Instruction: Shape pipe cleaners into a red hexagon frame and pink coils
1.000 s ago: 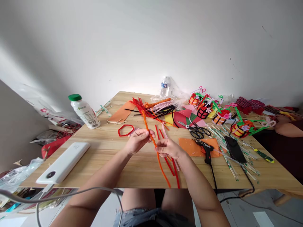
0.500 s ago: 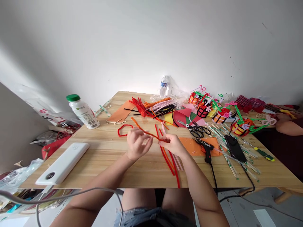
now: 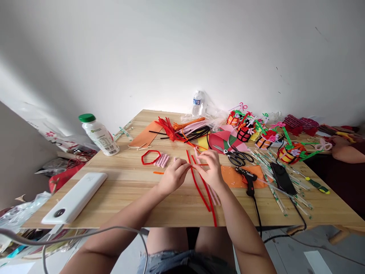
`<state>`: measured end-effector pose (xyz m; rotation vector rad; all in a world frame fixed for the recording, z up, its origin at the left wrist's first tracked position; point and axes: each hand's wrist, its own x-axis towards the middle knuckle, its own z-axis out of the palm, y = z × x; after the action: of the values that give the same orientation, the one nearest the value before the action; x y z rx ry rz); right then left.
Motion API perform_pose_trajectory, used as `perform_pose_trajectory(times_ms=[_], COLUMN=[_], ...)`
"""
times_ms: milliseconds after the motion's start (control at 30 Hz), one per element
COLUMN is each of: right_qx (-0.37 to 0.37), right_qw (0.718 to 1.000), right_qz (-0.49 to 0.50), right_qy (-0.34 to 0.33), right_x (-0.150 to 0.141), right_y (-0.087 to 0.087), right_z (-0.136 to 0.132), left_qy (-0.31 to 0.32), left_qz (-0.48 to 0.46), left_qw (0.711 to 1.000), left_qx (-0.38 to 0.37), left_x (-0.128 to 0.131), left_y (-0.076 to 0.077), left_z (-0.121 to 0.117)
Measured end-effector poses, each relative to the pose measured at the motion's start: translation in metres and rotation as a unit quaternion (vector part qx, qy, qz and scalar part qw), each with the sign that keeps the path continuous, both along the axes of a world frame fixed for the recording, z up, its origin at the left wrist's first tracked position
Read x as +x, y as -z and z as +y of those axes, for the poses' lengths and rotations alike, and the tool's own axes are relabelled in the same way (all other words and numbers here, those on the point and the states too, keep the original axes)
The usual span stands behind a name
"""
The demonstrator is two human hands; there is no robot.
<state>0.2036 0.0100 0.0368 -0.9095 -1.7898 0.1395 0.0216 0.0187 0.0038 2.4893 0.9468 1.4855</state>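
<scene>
Close together above the middle of the table, my left hand [image 3: 175,176] and my right hand [image 3: 209,171] pinch an orange pipe cleaner [image 3: 159,172]. One end sticks out left past my left hand; another stretch shows by my right fingers. The pinched part is mostly hidden by the fingertips. Left of my left hand lies a red pipe cleaner bent into a hexagon [image 3: 147,164], with folded pale pink pieces [image 3: 163,160] beside it. Beneath and beside my right hand, straight red pipe cleaners [image 3: 201,191] and pale pink ones [image 3: 215,196] lie on the table.
Bundled pipe cleaners [image 3: 189,127], scissors [image 3: 238,158], a glue gun [image 3: 248,179], a phone [image 3: 283,179], straws [image 3: 275,196] and small flower baskets [image 3: 265,140] fill the right and back. A white bottle [image 3: 99,135] and power bank [image 3: 74,198] stand left. Another person's arm [image 3: 349,152] shows far right.
My hands have come together, and my left hand has moved right and down, uncovering the pink pieces. The orange strand among the red pipe cleaners no longer shows there.
</scene>
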Motion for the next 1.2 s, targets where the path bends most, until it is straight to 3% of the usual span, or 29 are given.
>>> perform_pose_trajectory(times_ms=[100,200,300,400,500,600,733,833,900,967,1033,1067,1133,1200], right_qx=[0.104,0.106,0.027,-0.112,-0.265,-0.356,-0.433,-0.456,-0.462,-0.456,-0.427,-0.403,-0.348,-0.307], right_qw=[0.992,0.991,0.998,0.992,0.948,0.907,0.858,0.836,0.828,0.830,0.846,0.857,0.874,0.885], right_qz=[-0.015,-0.064,-0.057,0.028,0.120,0.180,0.231,0.244,0.251,0.253,0.244,0.239,0.235,0.237], right_qy=[0.072,0.046,0.014,-0.047,-0.126,-0.138,-0.152,-0.182,-0.195,-0.198,-0.204,-0.215,-0.246,-0.259], right_x=[0.004,0.004,-0.002,-0.008,-0.011,-0.012,-0.011,-0.010,-0.009,-0.009,-0.011,-0.012,-0.015,-0.017], right_y=[0.002,0.005,0.008,0.013,0.015,0.013,0.006,0.004,0.006,0.009,0.012,0.012,0.012,0.010], right_z=[-0.003,-0.003,0.001,0.005,0.004,0.002,0.001,0.001,0.002,0.003,0.003,0.003,0.001,-0.001], left_qy=[-0.020,-0.025,-0.015,0.004,0.027,0.022,-0.007,-0.019,-0.016,0.013,0.081,0.132,0.235,0.303], left_qz=[-0.033,-0.055,-0.055,-0.047,-0.029,-0.010,0.027,0.038,0.017,-0.034,-0.112,-0.155,-0.218,-0.242], left_qw=[0.999,0.998,0.998,0.999,0.999,1.000,0.999,0.998,1.000,0.992,0.943,0.890,0.756,0.655], left_qx=[-0.012,-0.020,-0.020,-0.008,-0.010,-0.008,0.035,0.038,-0.010,-0.121,-0.303,-0.408,-0.570,-0.649], left_x=[0.003,0.004,0.004,0.003,0.004,0.004,0.004,0.005,0.005,0.005,0.004,0.003,0.000,-0.002], left_y=[0.000,0.002,0.005,0.006,0.006,0.006,0.009,0.009,0.007,0.001,-0.007,-0.011,-0.018,-0.022], left_z=[-0.001,0.000,0.003,0.003,0.002,0.000,0.000,-0.001,-0.003,-0.005,-0.006,-0.006,-0.004,-0.002])
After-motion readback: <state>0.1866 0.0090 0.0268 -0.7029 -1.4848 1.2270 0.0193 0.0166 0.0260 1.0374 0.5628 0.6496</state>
